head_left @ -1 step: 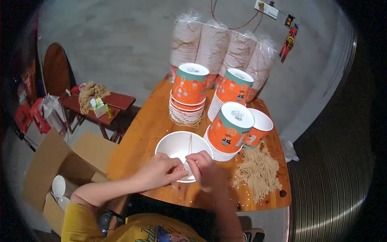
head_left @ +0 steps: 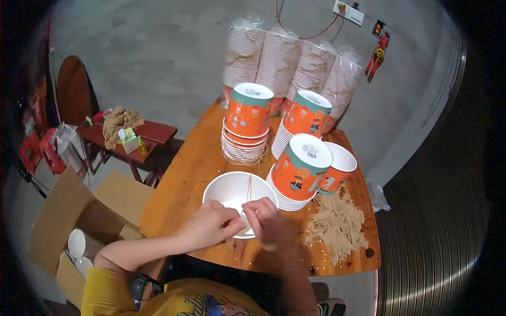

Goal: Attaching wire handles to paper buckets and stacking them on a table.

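Over the near rim of a white-lined paper tub (head_left: pixel 221 188), my two hands meet with their fingertips almost touching. A thin tan string (head_left: pixel 249 185) runs from the tub's far rim toward them. My right hand (head_left: pixel 265 220) pinches this string between thumb and fingers. Curled at the near left rim, my left hand (head_left: pixel 213 226) is closed too, its thumb and forefinger at the string's near end; the exact grip is partly hidden. A loose pile of tan strings (head_left: pixel 337 226) lies to the right on the wooden table (head_left: pixel 179 181).
Upside-down stacks of orange tubs (head_left: pixel 299 171) stand just beyond, beside one upright tub (head_left: pixel 342 157). Tall plastic-wrapped tub stacks (head_left: pixel 276 60) line the wall. An open cardboard box (head_left: pixel 55 229) holding white tubs sits at lower left, a dark red bench (head_left: pixel 158 131) behind it.
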`<state>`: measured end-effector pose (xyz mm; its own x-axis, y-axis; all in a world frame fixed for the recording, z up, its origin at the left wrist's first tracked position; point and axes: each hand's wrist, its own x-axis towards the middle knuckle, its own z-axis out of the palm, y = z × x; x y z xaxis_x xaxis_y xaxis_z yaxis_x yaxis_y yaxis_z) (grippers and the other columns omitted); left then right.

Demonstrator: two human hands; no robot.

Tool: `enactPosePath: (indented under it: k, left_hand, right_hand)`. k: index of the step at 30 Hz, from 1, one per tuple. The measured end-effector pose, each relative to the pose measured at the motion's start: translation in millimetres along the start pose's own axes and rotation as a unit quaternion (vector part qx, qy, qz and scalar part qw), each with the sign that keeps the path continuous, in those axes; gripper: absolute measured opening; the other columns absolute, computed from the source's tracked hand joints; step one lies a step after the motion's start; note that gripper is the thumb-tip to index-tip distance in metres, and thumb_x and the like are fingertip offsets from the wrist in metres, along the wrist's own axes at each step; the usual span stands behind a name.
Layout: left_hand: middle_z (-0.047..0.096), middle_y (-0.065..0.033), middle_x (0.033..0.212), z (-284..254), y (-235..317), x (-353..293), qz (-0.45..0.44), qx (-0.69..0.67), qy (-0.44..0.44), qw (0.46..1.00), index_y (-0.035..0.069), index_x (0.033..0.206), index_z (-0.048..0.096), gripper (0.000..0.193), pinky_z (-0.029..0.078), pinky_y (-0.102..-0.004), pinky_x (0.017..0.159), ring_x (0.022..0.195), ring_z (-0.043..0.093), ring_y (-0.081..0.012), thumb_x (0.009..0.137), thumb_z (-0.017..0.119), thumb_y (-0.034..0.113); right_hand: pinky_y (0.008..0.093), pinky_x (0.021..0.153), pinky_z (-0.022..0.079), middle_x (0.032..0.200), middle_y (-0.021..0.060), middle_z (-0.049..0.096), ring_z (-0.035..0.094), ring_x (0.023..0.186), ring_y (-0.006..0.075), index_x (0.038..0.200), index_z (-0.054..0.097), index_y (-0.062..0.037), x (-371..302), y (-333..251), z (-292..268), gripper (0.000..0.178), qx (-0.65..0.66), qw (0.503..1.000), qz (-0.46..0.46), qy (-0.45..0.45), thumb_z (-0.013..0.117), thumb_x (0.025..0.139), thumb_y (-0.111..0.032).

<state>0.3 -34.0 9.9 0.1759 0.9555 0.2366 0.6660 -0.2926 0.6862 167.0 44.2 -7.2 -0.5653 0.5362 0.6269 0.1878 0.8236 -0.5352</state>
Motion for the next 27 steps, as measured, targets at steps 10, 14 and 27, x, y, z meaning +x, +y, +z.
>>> enactPosePath:
  k: [10,14,27]
  left_hand:
    - [0.050,-0.0033,0.073,-4,-15,-14,0.158,0.072,0.040,0.984,0.009,0.077,0.058,0.013,0.028,-0.0406,0.089,0.079,0.051,-0.0194,0.082,0.061,0.020]
    - [0.045,-0.0053,0.075,-35,-23,-5,0.271,0.095,0.059,0.956,0.008,0.082,0.057,0.016,0.030,-0.0384,0.082,0.080,0.046,-0.0223,0.080,0.065,0.021]
    - [0.055,-0.0047,0.123,-236,-121,123,0.093,-0.332,0.087,0.935,0.006,0.131,0.048,0.053,0.034,-0.0315,0.101,0.118,0.045,-0.0147,0.090,0.053,0.040]
  right_hand:
    - [0.0329,0.059,0.044,0.077,0.0124,0.057,0.057,0.067,0.0255,0.089,0.058,-0.0025,6,0,2,0.007,-0.013,0.992,0.057,0.111,0.057,0.086,-0.009]
    - [0.0301,0.058,0.044,0.074,0.0086,0.059,0.057,0.065,0.0189,0.091,0.060,-0.0027,10,8,-9,0.010,-0.073,0.990,-0.027,0.113,0.055,0.089,-0.011]
    - [0.0186,0.046,0.028,0.063,-0.0043,0.041,0.040,0.054,0.0046,0.086,0.049,-0.0116,106,43,35,0.016,0.483,0.846,0.221,-0.046,0.049,0.097,-0.024]
